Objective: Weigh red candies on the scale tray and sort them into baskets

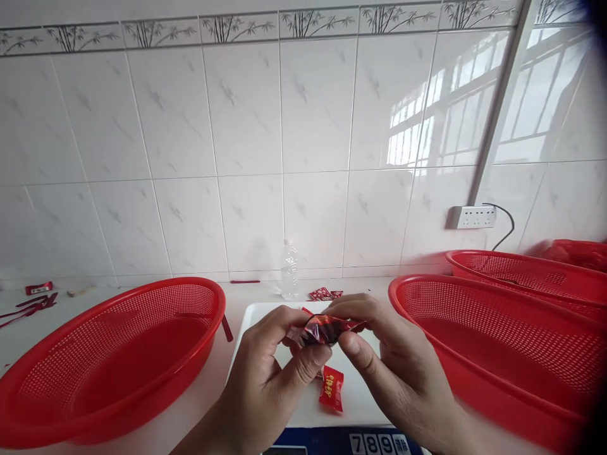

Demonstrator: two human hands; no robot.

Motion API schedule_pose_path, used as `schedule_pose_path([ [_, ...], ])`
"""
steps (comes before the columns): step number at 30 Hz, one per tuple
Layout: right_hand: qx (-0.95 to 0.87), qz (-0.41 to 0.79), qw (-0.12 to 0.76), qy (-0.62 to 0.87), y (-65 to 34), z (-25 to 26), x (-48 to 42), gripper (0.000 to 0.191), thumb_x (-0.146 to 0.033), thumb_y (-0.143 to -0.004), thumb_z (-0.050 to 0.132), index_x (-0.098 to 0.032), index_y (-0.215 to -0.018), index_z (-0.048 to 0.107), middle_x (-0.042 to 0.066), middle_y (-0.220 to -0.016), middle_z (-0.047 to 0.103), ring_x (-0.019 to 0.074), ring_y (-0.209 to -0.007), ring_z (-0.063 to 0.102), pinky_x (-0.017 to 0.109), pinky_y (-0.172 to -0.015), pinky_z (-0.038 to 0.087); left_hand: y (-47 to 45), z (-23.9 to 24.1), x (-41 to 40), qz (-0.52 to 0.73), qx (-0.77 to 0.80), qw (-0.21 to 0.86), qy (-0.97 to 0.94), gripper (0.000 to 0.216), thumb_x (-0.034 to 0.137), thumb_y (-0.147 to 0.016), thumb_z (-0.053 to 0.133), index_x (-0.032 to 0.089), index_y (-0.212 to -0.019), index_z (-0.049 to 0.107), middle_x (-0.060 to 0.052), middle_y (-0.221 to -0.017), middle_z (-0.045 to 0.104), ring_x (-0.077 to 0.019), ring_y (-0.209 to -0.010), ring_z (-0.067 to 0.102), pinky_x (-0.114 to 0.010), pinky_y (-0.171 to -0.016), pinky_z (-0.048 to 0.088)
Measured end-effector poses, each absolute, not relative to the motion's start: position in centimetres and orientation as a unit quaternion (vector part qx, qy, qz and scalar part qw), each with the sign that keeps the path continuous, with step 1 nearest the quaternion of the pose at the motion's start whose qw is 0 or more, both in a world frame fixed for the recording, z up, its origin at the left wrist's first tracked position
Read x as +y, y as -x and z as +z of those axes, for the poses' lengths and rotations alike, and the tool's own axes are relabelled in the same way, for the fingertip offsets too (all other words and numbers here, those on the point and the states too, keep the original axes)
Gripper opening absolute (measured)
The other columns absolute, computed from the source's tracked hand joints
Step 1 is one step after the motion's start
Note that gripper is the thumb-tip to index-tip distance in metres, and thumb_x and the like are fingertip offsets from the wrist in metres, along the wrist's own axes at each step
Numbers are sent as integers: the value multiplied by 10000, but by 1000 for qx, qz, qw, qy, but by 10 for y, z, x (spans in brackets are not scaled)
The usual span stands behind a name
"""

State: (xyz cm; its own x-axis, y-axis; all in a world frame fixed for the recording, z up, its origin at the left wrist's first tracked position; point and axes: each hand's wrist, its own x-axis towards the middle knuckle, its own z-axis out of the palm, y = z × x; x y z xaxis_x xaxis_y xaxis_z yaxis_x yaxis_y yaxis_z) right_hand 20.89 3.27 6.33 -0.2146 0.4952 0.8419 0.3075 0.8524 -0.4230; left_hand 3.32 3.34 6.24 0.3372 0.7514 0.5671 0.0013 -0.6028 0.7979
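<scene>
Both of my hands hold one small dark red shiny wrapper (324, 329) above a white scale platform (360, 392). My left hand (270, 373) pinches its left end with thumb and fingers closed. The fingers of my right hand (384, 354) are curled round its right end, thumb underneath. A red wrapped candy (331, 388) lies on the platform just below the wrapper, between my hands. Whether the held wrapper has anything inside it I cannot tell.
A red mesh basket (95, 373) stands at the left, another red mesh basket (497, 341) at the right, and a third basket (521, 272) behind it. A clear plastic bottle (289, 270) and red wrapper scraps (325, 294) sit by the tiled wall. The scale's keypad (379, 443) shows at the bottom edge.
</scene>
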Motion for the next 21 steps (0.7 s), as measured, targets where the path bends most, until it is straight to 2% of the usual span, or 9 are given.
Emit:
schedule_pose_path([
  [3,-775,112,586,209,-212,66,30,128,-306,-957,626,-270,-1079,635,39,-986,689,196,-934,653,318,-774,546,-32,64,29,526,249,330,-743,111,361,-945,614,278,-972,683,13,-880,666,-146,-822,585,-259,-761,468],
  [5,-776,128,588,189,-212,67,28,87,-233,-952,631,-273,-1028,646,22,-940,686,176,-900,654,307,-773,545,-34,63,27,562,242,313,-727,97,335,-923,650,316,-1012,687,26,-893,680,-140,-822,602,-249,-760,475],
  [8,-775,128,590,186,-211,68,26,98,-169,-938,637,-259,-969,659,11,-880,677,156,-826,650,290,-728,540,-37,60,24,625,224,287,-691,240,296,-851,738,370,-1076,701,26,-940,695,-154,-869,628,-250,-786,487],
  [11,-781,130,584,181,-210,69,24,68,-192,-938,639,-244,-965,676,24,-853,674,166,-793,646,304,-690,541,-40,60,20,651,212,275,-675,226,262,-804,779,363,-1003,747,14,-934,697,-162,-875,631,-248,-796,499],
  [17,-776,169,583,168,-210,70,21,128,-232,-930,662,-280,-1049,668,25,-888,683,175,-821,645,318,-718,557,-41,65,13,657,203,341,-642,122,272,-790,791,321,-899,763,8,-835,668,-141,-768,611,-225,-720,520],
  [21,-773,191,583,161,-210,72,17,80,-214,-914,678,-267,-973,691,16,-851,690,161,-792,657,290,-695,562,-41,65,10,641,200,396,-626,93,268,-779,797,294,-858,757,1,-811,649,-139,-751,594,-222,-702,522],
])
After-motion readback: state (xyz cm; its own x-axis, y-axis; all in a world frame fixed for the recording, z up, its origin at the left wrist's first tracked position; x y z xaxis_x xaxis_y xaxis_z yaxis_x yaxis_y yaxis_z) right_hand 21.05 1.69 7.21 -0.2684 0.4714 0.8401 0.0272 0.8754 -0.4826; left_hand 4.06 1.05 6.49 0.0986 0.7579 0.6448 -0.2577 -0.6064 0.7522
